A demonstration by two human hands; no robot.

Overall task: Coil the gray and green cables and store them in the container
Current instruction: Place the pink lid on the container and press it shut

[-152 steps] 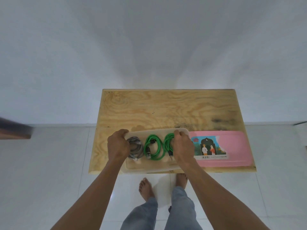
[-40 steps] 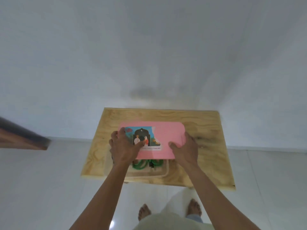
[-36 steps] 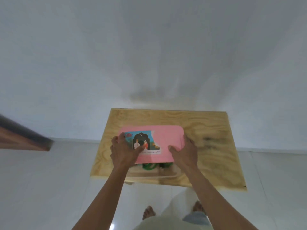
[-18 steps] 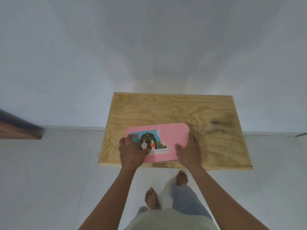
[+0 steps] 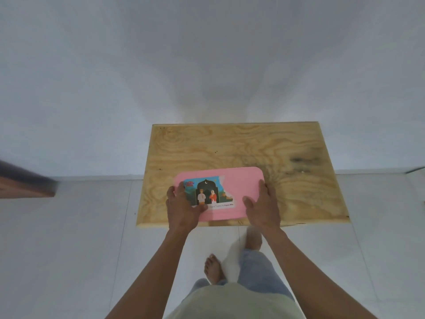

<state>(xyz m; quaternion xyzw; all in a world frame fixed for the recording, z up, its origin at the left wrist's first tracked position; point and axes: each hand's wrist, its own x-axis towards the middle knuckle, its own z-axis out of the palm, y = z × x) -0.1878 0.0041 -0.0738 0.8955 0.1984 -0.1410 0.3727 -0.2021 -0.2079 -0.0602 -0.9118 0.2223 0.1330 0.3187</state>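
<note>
A pink lid (image 5: 239,187) with a colourful sticker lies flat over the container near the front edge of the wooden table (image 5: 253,148). The container and the gray and green cables are hidden under it. My left hand (image 5: 182,207) grips the lid's left end, thumb on the sticker. At the lid's right end rests my right hand (image 5: 263,204), fingers curled round the edge and thumb on top.
The plywood table stands against a white wall, with white floor tiles around it. A dark wooden object (image 5: 25,183) juts in at the left edge. My bare feet (image 5: 213,268) are just in front of the table.
The pink lid, held above the open container a second ago, has come down over it and now hides the cables. Both hands stayed at the lid's ends.
</note>
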